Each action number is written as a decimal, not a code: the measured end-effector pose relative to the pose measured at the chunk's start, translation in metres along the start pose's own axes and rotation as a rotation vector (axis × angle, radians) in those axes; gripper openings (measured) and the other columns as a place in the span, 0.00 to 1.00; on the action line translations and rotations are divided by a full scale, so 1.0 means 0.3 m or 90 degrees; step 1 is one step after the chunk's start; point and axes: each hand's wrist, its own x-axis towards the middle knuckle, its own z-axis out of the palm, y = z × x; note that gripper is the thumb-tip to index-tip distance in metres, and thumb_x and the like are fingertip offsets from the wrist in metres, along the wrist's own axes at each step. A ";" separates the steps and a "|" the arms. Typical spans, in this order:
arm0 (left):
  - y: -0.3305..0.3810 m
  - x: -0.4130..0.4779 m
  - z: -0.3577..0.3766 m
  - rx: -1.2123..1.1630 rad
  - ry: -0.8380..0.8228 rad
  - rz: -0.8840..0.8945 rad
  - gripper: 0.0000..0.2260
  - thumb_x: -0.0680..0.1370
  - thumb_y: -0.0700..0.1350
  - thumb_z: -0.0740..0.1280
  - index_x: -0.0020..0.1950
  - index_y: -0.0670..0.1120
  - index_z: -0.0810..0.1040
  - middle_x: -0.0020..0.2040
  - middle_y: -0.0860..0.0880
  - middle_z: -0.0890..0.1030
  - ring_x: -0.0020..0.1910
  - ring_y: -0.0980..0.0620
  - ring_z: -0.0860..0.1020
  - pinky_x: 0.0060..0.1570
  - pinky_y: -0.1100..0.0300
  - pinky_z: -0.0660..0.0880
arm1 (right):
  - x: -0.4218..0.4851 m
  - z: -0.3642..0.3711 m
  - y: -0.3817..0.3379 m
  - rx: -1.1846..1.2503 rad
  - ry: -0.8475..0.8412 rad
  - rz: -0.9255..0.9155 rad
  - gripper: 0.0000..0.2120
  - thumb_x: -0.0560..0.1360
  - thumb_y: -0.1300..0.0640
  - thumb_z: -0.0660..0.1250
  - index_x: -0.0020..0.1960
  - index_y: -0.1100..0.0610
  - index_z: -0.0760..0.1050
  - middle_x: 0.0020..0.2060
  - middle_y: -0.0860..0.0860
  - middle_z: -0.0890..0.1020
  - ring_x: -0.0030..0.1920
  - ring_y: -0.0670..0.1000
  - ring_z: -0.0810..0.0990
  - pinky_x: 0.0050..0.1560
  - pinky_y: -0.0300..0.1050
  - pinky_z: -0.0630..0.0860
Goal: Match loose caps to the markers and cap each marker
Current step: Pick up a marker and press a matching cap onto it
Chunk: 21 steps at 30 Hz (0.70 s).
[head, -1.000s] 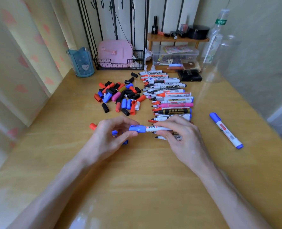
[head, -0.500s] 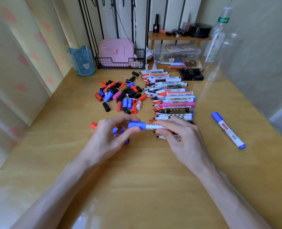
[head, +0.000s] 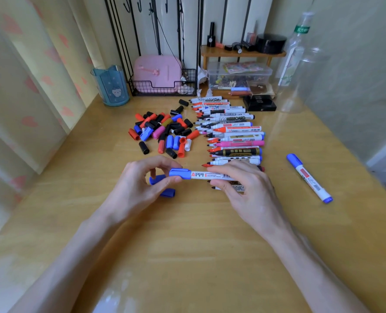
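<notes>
Both hands [head: 140, 188] [head: 246, 188] hold the marker [head: 210, 175] crosswise, blue cap [head: 180, 173] pointing left.

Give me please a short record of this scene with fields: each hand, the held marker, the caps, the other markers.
left hand: pinches the blue cap at the end of the held marker
right hand: grips the held marker by its white barrel
held marker: level above the table, between both hands
spare blue caps: two, on the table under the left hand
cap pile: loose red, blue, black and pink caps, left of the marker row
marker row: uncapped markers, tips pointing left
capped marker: blue cap, lies alone at the right
</notes>
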 end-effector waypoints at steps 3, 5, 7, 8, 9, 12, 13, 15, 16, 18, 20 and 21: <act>-0.029 0.003 -0.012 0.034 0.004 0.000 0.05 0.77 0.46 0.76 0.50 0.55 0.84 0.48 0.63 0.83 0.44 0.63 0.78 0.41 0.69 0.69 | 0.000 -0.007 0.003 -0.013 0.028 0.015 0.09 0.77 0.64 0.74 0.56 0.56 0.85 0.49 0.46 0.85 0.50 0.51 0.82 0.53 0.50 0.77; -0.070 0.015 -0.048 0.036 0.050 -0.015 0.04 0.78 0.47 0.75 0.51 0.53 0.84 0.48 0.58 0.85 0.43 0.58 0.79 0.42 0.61 0.73 | 0.007 -0.038 0.022 -0.020 0.068 0.053 0.09 0.77 0.65 0.74 0.56 0.56 0.85 0.49 0.45 0.85 0.51 0.50 0.82 0.53 0.47 0.77; -0.104 0.024 -0.084 0.045 0.091 -0.025 0.06 0.78 0.49 0.74 0.53 0.51 0.84 0.48 0.54 0.85 0.44 0.56 0.81 0.44 0.59 0.74 | 0.012 -0.060 0.033 -0.034 0.087 0.084 0.09 0.78 0.64 0.73 0.56 0.55 0.85 0.50 0.45 0.85 0.52 0.49 0.82 0.55 0.46 0.77; -0.120 0.026 -0.094 0.069 0.094 -0.030 0.06 0.78 0.49 0.74 0.54 0.52 0.83 0.49 0.55 0.85 0.46 0.56 0.81 0.45 0.61 0.74 | 0.011 -0.059 0.032 -0.039 0.084 0.092 0.09 0.78 0.63 0.73 0.57 0.55 0.85 0.50 0.46 0.85 0.53 0.49 0.82 0.55 0.47 0.77; -0.134 0.025 -0.097 0.103 0.087 -0.038 0.06 0.79 0.49 0.74 0.55 0.53 0.83 0.50 0.56 0.85 0.48 0.57 0.81 0.45 0.64 0.73 | 0.010 -0.052 0.026 -0.040 0.077 0.097 0.09 0.79 0.63 0.73 0.57 0.55 0.85 0.50 0.46 0.85 0.53 0.49 0.82 0.55 0.47 0.77; -0.171 0.014 -0.083 0.208 0.060 -0.069 0.06 0.78 0.45 0.75 0.54 0.54 0.83 0.50 0.58 0.81 0.45 0.60 0.75 0.44 0.74 0.69 | 0.005 -0.025 0.011 -0.030 0.048 0.091 0.09 0.79 0.62 0.73 0.58 0.54 0.84 0.50 0.45 0.84 0.52 0.50 0.82 0.54 0.46 0.77; -0.180 0.013 -0.078 0.222 0.052 -0.079 0.06 0.78 0.45 0.75 0.53 0.54 0.84 0.49 0.59 0.79 0.45 0.59 0.74 0.44 0.74 0.69 | 0.003 -0.021 0.010 -0.030 0.041 0.088 0.09 0.79 0.62 0.73 0.58 0.54 0.84 0.50 0.45 0.84 0.51 0.50 0.82 0.54 0.47 0.77; -0.191 0.015 -0.080 0.220 0.035 -0.098 0.05 0.79 0.46 0.74 0.53 0.55 0.84 0.49 0.59 0.80 0.46 0.56 0.76 0.43 0.72 0.69 | 0.002 -0.020 0.008 -0.031 0.036 0.090 0.08 0.79 0.61 0.73 0.57 0.53 0.84 0.50 0.45 0.84 0.51 0.50 0.82 0.54 0.48 0.78; -0.195 0.017 -0.083 0.208 0.035 -0.103 0.04 0.80 0.46 0.73 0.52 0.55 0.84 0.48 0.58 0.81 0.46 0.56 0.77 0.43 0.71 0.69 | 0.002 -0.020 0.007 -0.032 0.035 0.091 0.08 0.79 0.61 0.73 0.57 0.53 0.84 0.50 0.44 0.84 0.52 0.50 0.82 0.54 0.48 0.78; -0.206 0.025 -0.089 0.181 0.055 -0.105 0.05 0.82 0.46 0.69 0.53 0.55 0.84 0.48 0.58 0.83 0.46 0.57 0.79 0.43 0.66 0.72 | 0.003 -0.020 0.002 -0.030 0.034 0.095 0.09 0.79 0.61 0.73 0.57 0.53 0.84 0.51 0.44 0.84 0.52 0.48 0.82 0.55 0.47 0.78; -0.216 0.043 -0.091 0.174 0.101 -0.107 0.07 0.83 0.44 0.66 0.55 0.54 0.83 0.49 0.58 0.85 0.46 0.55 0.80 0.45 0.59 0.73 | 0.003 -0.019 0.000 -0.029 0.034 0.096 0.09 0.79 0.61 0.73 0.57 0.53 0.84 0.50 0.43 0.84 0.52 0.48 0.82 0.55 0.46 0.78; -0.225 0.057 -0.090 0.187 0.125 -0.112 0.09 0.83 0.42 0.66 0.55 0.53 0.83 0.49 0.57 0.85 0.47 0.54 0.81 0.45 0.56 0.73 | 0.004 -0.018 0.000 -0.028 0.035 0.096 0.09 0.79 0.61 0.73 0.57 0.53 0.84 0.50 0.43 0.84 0.52 0.48 0.82 0.55 0.46 0.77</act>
